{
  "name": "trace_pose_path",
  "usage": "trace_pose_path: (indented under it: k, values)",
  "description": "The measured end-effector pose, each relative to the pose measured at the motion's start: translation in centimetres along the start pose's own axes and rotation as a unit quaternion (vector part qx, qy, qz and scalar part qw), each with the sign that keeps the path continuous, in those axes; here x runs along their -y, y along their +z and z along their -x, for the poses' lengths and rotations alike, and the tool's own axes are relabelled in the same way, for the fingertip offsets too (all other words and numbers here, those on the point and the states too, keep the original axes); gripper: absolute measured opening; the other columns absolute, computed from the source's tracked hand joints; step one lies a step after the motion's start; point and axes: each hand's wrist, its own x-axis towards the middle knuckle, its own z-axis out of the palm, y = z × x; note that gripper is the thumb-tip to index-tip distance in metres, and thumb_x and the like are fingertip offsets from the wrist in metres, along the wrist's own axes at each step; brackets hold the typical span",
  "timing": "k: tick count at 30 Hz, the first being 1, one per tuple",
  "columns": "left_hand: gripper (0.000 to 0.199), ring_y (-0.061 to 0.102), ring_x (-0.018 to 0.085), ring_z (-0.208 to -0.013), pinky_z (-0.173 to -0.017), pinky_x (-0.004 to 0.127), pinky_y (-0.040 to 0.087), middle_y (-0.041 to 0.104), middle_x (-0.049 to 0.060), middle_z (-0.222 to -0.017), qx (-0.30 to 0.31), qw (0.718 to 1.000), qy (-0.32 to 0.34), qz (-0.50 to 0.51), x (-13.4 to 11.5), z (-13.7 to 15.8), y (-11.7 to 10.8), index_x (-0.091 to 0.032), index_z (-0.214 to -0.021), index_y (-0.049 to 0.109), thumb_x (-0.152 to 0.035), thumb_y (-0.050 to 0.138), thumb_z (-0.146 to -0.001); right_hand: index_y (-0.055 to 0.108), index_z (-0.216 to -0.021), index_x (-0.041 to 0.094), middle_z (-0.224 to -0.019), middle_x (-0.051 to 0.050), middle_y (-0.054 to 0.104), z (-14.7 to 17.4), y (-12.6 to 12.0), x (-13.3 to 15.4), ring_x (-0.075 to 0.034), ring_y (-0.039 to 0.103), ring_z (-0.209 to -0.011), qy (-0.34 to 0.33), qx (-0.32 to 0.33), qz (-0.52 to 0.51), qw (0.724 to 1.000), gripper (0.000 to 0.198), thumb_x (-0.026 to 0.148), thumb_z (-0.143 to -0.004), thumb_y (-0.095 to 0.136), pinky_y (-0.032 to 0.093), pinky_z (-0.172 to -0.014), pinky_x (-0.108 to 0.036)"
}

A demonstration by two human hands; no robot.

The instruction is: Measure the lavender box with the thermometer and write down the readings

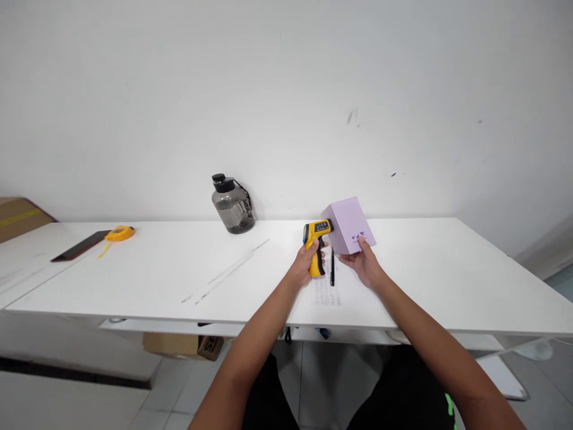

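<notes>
Both curled: left hand (305, 263) around yellow thermometer gun (317, 266), right hand (367, 263) pinching lilac box (353, 221).

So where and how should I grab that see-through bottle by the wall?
I'd take the bottle by its black collar, below the cap, coming from the front: it narrows there, and the wall stands close behind.

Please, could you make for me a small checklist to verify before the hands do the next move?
1. Left hand grips the yellow thermometer gun: ok.
2. Right hand holds the purple box: ok.
3. Gun and box apart: cannot tell.
4. Written sheet uncovered: not ok, the black pen lies over it.
5. Bottle clear of both hands: ok.
6. Tape measure fully retracted: not ok, a strip sticks out.
</notes>
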Motion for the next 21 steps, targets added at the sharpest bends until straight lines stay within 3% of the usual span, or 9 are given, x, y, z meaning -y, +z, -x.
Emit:
trace_pose_path:
  k: [11,21]
  values:
    - [0.049,0.058,0.007,-0.065,-0.06,0.023,0.054,0.07,0.011,-0.121,-0.004,1.0,-0.005,-0.009,0.02,-0.08,-0.11,-0.018,-0.113,0.067,-0.043,0.084,-0.075,0.059,-0.122,0.033,-0.114,-0.002,0.073,-0.16,-0.04,-0.01,-0.023,0.072,-0.091,0.0,-0.009,0.009,1.0,0.059,0.067,-0.075,0.072,0.062,-0.085,-0.041]
    - [0.041,0.058,0.006,-0.06,-0.057,0.022,0.053,0.073,0.013,-0.12,0.0,1.0,-0.019,0.001,-0.31,0.1,0.21,-0.016,-0.109,0.066,-0.037,0.082,-0.078,0.058,-0.122,0.033,-0.115,-0.002,0.072,-0.29,-0.13,-0.1,-0.022,0.071,-0.092,-0.001,-0.01,0.014,1.0,0.061,0.068,-0.074,0.073,0.061,-0.085,-0.04]
